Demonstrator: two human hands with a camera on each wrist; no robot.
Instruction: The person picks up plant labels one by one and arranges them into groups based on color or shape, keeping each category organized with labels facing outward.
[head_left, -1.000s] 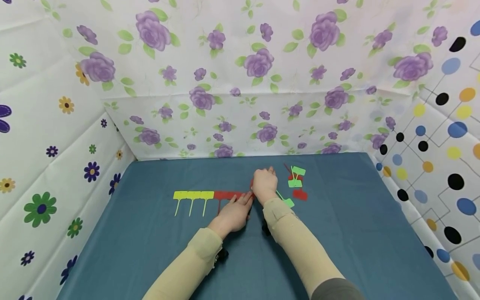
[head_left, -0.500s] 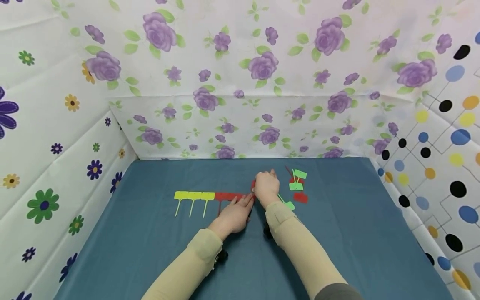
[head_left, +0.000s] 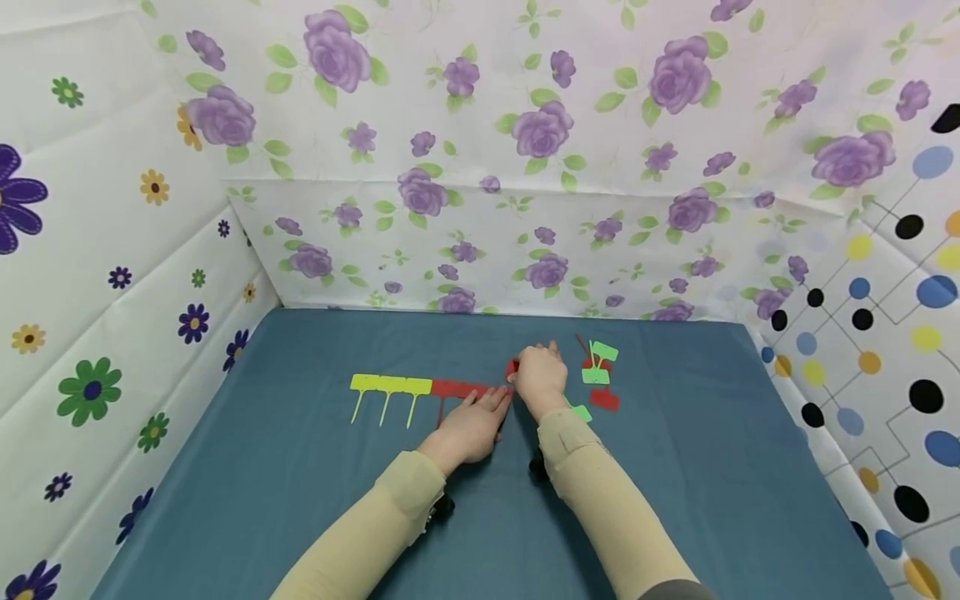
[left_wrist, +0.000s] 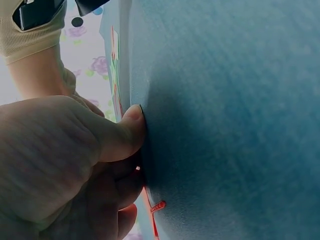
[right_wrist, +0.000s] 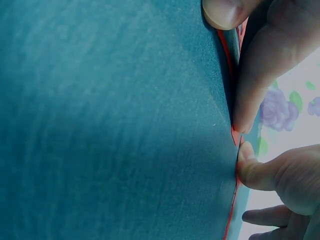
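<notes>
My left hand (head_left: 471,427) lies with fairly straight fingers on a row of T-shaped plastic plant labels, pressing near the right end of its red labels (head_left: 453,389). Three yellow plant labels (head_left: 380,383) continue that row to the left, stems pointing toward me. Just right of the left fingertips, my right hand (head_left: 542,375) has curled fingers and holds a red plant label (head_left: 512,367), mostly hidden behind it. In the right wrist view, the right index finger (right_wrist: 252,95) touches red plastic close to the left thumb (right_wrist: 247,160).
Right of the hands lies a loose cluster of green plant labels (head_left: 596,376) and red plant labels (head_left: 604,399). Another green label (head_left: 581,412) is partly covered by the right wrist. Blue cloth (head_left: 675,467) covers the table, with a flowered curtain (head_left: 480,250) behind.
The right hand has shifted slightly right, covering more of the nearest green plant label. The left hand stays pressed on the row. The head view has tilted a little.
</notes>
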